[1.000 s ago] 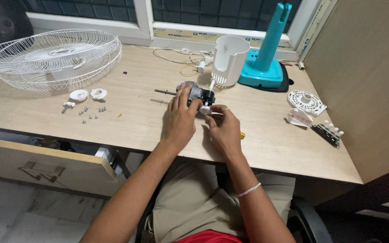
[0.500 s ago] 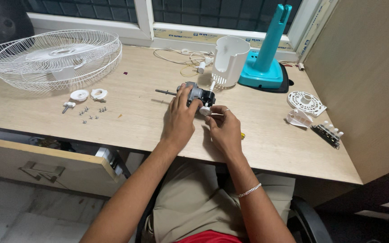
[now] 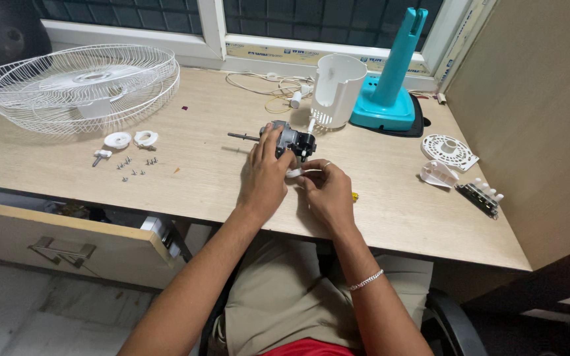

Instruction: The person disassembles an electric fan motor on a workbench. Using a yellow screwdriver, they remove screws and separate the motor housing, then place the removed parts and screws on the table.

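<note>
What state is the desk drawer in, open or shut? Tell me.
Open. The drawer is pulled out from under the desk, its front standing clear of the desk edge, with things showing inside behind it.

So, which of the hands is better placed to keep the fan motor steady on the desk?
Left, probably. The left hand already lies on the fan motor, fingers over its body. The right hand sits nearer the desk edge, pinching a small white part with a wire.
</note>
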